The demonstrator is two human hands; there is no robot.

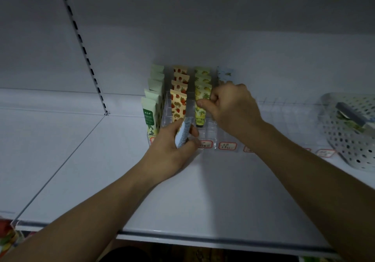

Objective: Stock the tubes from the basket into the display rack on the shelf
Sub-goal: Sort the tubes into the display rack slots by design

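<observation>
A clear display rack (211, 129) stands on the white shelf (203, 190) against the back wall. It holds rows of green tubes (150, 111), strawberry-print tubes (178, 104) and pineapple-print tubes (202, 91). One pale blue tube (224, 74) stands at the back of the fourth row. My left hand (172, 148) grips a pale blue tube (182, 133) in front of the rack. My right hand (231, 105) is curled over the fourth row, fingers pinched; what it holds is hidden. The white perforated basket (349, 140) sits at the right.
Red-framed price labels (227, 145) line the rack's front. A slotted upright (85, 50) runs down the back wall at the left. The shelf's front edge (203, 236) is near me. Colourful goods show on a lower shelf at the bottom left (6, 237).
</observation>
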